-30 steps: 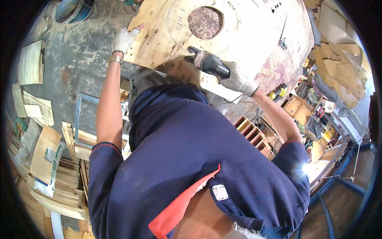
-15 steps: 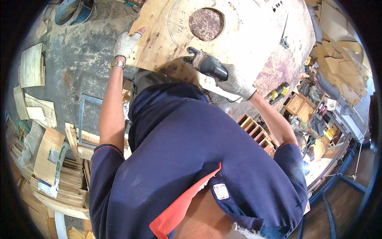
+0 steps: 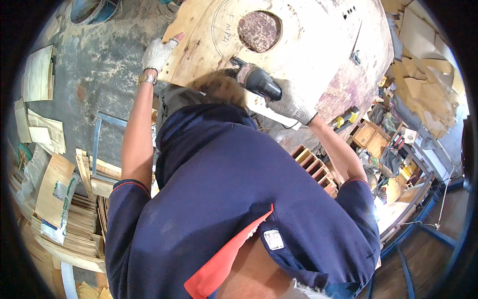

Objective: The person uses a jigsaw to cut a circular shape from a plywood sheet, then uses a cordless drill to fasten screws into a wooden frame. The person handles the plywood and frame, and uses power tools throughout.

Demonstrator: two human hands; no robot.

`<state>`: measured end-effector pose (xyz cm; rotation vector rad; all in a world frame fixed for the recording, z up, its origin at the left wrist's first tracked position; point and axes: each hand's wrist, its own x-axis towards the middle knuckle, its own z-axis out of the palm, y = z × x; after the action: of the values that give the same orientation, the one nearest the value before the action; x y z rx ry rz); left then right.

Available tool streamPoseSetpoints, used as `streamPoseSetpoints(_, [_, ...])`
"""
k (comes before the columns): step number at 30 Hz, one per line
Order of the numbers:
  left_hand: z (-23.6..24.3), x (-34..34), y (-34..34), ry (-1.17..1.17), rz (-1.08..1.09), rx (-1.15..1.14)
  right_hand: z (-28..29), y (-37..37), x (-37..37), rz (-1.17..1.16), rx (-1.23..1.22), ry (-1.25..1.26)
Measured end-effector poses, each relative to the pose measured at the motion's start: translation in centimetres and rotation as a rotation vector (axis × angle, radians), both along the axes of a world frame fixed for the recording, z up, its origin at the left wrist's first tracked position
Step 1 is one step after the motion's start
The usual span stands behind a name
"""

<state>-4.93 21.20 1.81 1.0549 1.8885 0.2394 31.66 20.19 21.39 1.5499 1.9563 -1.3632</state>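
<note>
The wooden board (image 3: 201, 55) lies flat on the surface (image 3: 343, 89), its left edge slanting down to a corner by the left hand (image 3: 159, 54). That hand wears a light glove. Its bare thumb tip rests on top of the board at the edge; the other fingers are hidden, so I cannot tell whether they are closed.

The right hand (image 3: 294, 102), also gloved, is wrapped around the rear of a dark power tool (image 3: 259, 82). The tool's front end sits over the board just inside the near edge, close to the person's waist, leaving little room on that side. Beyond it, open board stretches toward a round hole (image 3: 260, 31), whose rim is near the tool but apart from it; pencil circles run around the hole.

To the right, glare washes out the board, and where its right edge ends is hard to tell. A small metal instrument (image 3: 355, 56) with a thin dark rod lies there, well apart from the right hand. The surface curves away past it.

Left of the left hand, grey floor (image 3: 99, 74) gives that arm room. Below the right forearm, a wooden rack (image 3: 313, 167) with compartments stands close.
</note>
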Motion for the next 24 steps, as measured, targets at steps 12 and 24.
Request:
streamPoseSetpoints(12, [0.5,0.5,-1.4,0.039,0.045,0.092,-0.2,-0.6,-0.9,-0.036,0.037,0.062])
streamPoseSetpoints(24, [0.7,0.6,-1.4,-0.003,0.068,0.04,0.2,-0.7,-2.4,-0.049,0.026,0.019])
